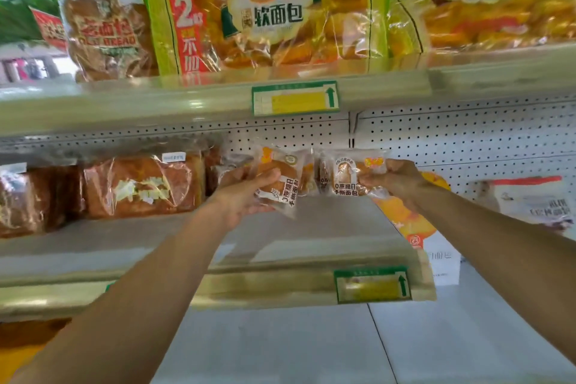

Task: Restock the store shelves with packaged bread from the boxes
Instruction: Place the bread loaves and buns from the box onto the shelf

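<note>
loaves (140, 187) in clear wrap crowd the middle shelf (280, 237) at left, a white bag (536, 203) at right. left hand (246, 196) grips a tilted bun pack (282, 184), right hand (396, 179) pinches another pack (349, 176), upright, both above the shelf, labels facing out.

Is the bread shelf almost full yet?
Not yet. Done: wrapped loaves already sit at the middle shelf's left end. In hand: the left hand and right hand each hold a small bread packet over it. Left: the bare shelf in front of them still needs filling.
</note>
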Action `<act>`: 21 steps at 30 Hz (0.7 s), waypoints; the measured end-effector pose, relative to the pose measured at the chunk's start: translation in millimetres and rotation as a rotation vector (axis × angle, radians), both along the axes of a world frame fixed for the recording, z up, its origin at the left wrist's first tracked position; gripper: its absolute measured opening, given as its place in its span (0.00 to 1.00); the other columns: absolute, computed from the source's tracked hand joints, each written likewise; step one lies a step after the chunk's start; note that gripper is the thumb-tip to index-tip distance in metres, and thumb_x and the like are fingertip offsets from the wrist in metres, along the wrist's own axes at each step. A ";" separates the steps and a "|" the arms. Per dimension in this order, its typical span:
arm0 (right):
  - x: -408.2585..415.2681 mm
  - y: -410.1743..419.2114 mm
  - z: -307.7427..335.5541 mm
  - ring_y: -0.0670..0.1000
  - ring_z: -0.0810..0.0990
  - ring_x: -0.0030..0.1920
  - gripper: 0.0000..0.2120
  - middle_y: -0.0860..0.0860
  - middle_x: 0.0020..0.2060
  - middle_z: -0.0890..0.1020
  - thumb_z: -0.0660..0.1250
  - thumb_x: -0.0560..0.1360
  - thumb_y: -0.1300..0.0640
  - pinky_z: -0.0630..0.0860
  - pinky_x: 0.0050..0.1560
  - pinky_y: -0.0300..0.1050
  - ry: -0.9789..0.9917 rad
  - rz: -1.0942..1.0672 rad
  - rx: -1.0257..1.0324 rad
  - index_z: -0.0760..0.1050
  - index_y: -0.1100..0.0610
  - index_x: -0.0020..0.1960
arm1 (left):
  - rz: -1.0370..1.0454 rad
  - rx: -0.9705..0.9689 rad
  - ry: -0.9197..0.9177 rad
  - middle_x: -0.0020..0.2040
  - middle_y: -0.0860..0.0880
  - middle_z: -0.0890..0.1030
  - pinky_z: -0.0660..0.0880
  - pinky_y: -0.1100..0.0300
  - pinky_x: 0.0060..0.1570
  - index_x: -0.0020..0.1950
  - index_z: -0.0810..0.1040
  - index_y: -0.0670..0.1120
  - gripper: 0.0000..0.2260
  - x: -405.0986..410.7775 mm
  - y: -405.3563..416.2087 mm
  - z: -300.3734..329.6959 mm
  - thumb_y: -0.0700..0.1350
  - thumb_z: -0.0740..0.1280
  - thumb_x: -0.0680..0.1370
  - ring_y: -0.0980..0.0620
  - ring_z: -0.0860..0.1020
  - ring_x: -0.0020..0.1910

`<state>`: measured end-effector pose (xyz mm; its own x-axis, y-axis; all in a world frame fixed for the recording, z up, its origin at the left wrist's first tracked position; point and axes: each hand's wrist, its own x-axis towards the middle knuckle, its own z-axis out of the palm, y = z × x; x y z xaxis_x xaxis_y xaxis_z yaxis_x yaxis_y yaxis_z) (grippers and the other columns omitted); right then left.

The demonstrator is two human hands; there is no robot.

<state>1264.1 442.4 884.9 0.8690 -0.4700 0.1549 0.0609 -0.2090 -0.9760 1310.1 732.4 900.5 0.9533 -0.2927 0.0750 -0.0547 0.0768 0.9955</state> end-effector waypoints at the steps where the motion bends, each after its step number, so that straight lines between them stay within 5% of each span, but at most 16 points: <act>1: 9.2 -2.5 -0.9 0.55 0.77 0.60 0.27 0.55 0.57 0.80 0.80 0.65 0.62 0.71 0.50 0.43 0.008 0.010 0.002 0.74 0.63 0.61 | -0.006 0.017 -0.007 0.52 0.43 0.85 0.81 0.58 0.32 0.62 0.78 0.44 0.21 7.8 -0.1 0.2 0.44 0.77 0.71 0.47 0.86 0.39; 5: 36.4 -8.4 -2.0 0.53 0.77 0.54 0.20 0.52 0.46 0.80 0.77 0.68 0.67 0.69 0.51 0.44 0.058 0.008 -0.040 0.77 0.67 0.57 | -0.033 0.060 -0.033 0.49 0.45 0.86 0.81 0.57 0.34 0.60 0.79 0.46 0.20 29.5 0.8 0.0 0.44 0.77 0.70 0.46 0.86 0.42; 11: 59.7 -10.0 -8.8 0.54 0.75 0.50 0.16 0.55 0.50 0.79 0.78 0.68 0.61 0.69 0.40 0.43 0.162 0.016 -0.096 0.73 0.59 0.48 | -0.067 0.067 -0.058 0.49 0.44 0.86 0.83 0.54 0.38 0.57 0.79 0.47 0.22 43.6 -0.7 -3.9 0.47 0.78 0.64 0.45 0.86 0.45; 16: 64.6 -10.6 -7.9 0.58 0.75 0.60 0.36 0.57 0.59 0.75 0.78 0.68 0.62 0.71 0.54 0.48 0.159 -0.020 -0.125 0.65 0.64 0.71 | -0.091 0.059 -0.062 0.48 0.45 0.87 0.83 0.54 0.38 0.53 0.80 0.51 0.18 48.4 -0.6 -6.9 0.47 0.78 0.65 0.45 0.86 0.45; 19: 62.4 -6.8 -5.6 0.59 0.75 0.63 0.40 0.58 0.64 0.74 0.79 0.68 0.61 0.73 0.57 0.50 0.158 -0.042 -0.140 0.62 0.65 0.74 | -0.092 0.049 -0.066 0.49 0.44 0.86 0.83 0.54 0.38 0.53 0.80 0.52 0.14 50.0 0.2 -9.0 0.44 0.77 0.70 0.45 0.86 0.46; 21: 65.1 -6.1 -7.4 0.58 0.77 0.56 0.34 0.58 0.61 0.77 0.79 0.68 0.60 0.73 0.49 0.48 0.201 -0.057 -0.183 0.68 0.64 0.68 | -0.092 0.046 -0.062 0.50 0.44 0.86 0.83 0.54 0.38 0.54 0.79 0.51 0.15 49.4 0.9 -9.9 0.44 0.77 0.70 0.45 0.86 0.46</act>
